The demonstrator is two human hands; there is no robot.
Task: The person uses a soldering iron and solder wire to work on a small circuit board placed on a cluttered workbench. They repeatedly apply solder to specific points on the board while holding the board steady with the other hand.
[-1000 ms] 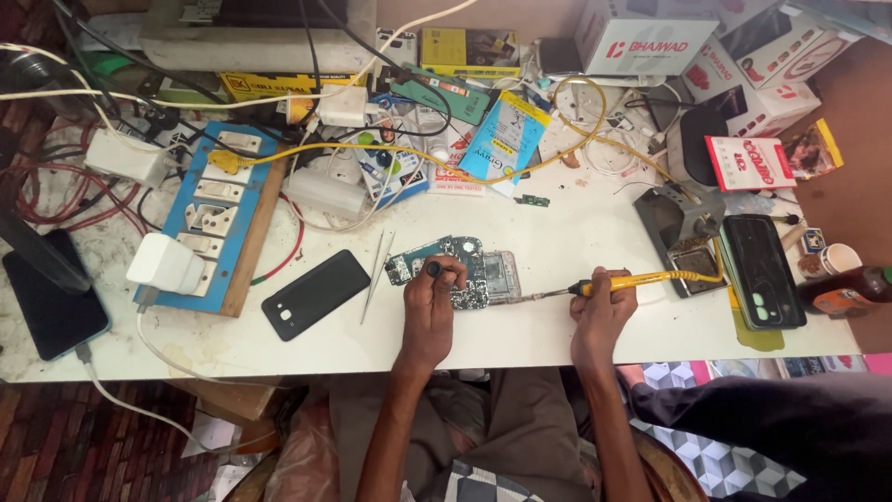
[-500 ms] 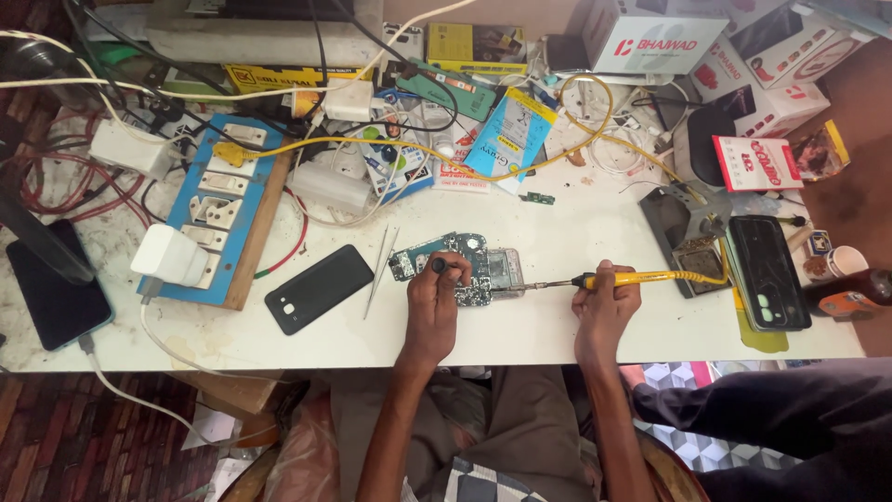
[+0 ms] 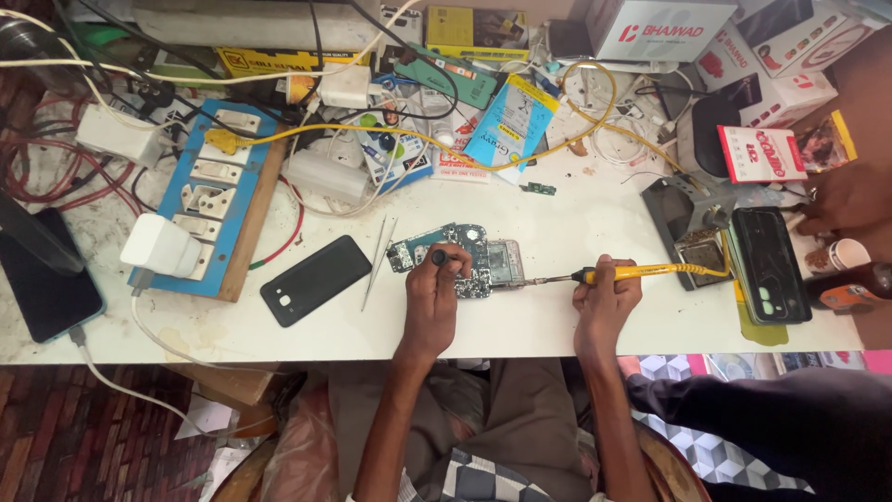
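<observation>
Fingers of the left hand (image 3: 435, 296) pinch a small dark tool onto the circuit board (image 3: 455, 260) at frame centre. Right hand (image 3: 606, 302) is clamped around the yellow soldering iron (image 3: 632, 272). That board looks light, stiff and fragile, best held by its edges.

You have one circuit board (image 3: 455, 258) under your left hand (image 3: 433, 302) and one yellow-handled soldering iron (image 3: 632, 272) in your right hand (image 3: 604, 307), so two hands of your own at work. On the counter (image 3: 557, 325) you can count one pair of tweezers (image 3: 378, 260), one blue switch board (image 3: 218, 200), one white charger (image 3: 160, 245), and three dark phones: one beside the tweezers (image 3: 314, 279), one at the left edge (image 3: 42, 288), one at the right (image 3: 769, 263). A third hand (image 3: 850, 197), another person's, shows at the right edge.
</observation>
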